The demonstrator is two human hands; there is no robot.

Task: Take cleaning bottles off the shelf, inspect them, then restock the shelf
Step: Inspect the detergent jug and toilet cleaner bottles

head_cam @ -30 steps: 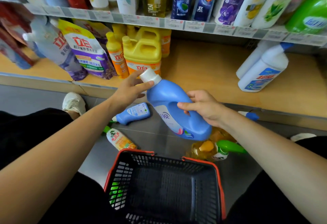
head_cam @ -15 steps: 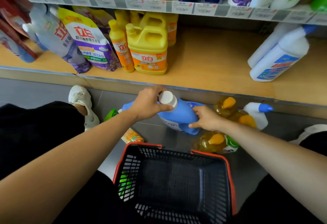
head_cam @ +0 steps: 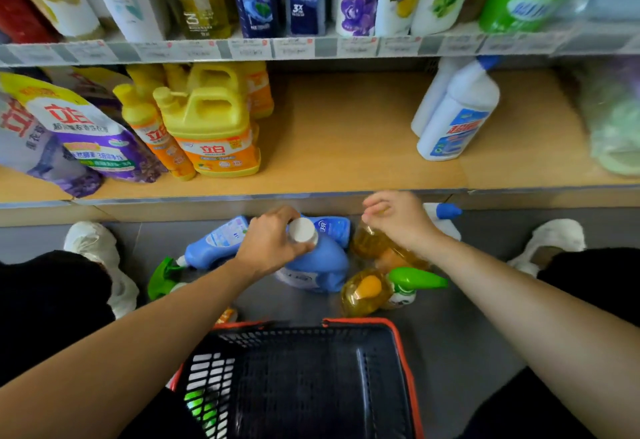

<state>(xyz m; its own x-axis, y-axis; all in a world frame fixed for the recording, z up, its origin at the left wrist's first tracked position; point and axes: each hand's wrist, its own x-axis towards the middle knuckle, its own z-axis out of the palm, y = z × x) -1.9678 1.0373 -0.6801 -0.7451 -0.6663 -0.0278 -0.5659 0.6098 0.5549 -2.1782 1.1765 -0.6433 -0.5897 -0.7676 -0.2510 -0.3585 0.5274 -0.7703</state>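
Observation:
A blue detergent bottle (head_cam: 318,265) with a white cap stands on the grey floor below the shelf. My left hand (head_cam: 270,241) grips its neck just under the cap. My right hand (head_cam: 398,220) is off the blue bottle and curls round the top of an amber bottle (head_cam: 374,244) right beside it. Around them on the floor lie a smaller blue bottle (head_cam: 214,241), a second amber bottle (head_cam: 363,293), a green-topped spray bottle (head_cam: 412,281) and a white bottle with a blue cap (head_cam: 446,213).
A black basket with an orange rim (head_cam: 401,331) stands on the floor near me. The wooden shelf (head_cam: 346,147) holds yellow jugs (head_cam: 211,133) and pouches on the left and white bottles (head_cam: 457,116) on the right, with a bare stretch between. My white shoes flank the bottles.
The blue bottle went from held tilted in the air down onto the floor, upright. My right hand let go of it and moved right onto the amber bottle; my left hand shifted to its neck.

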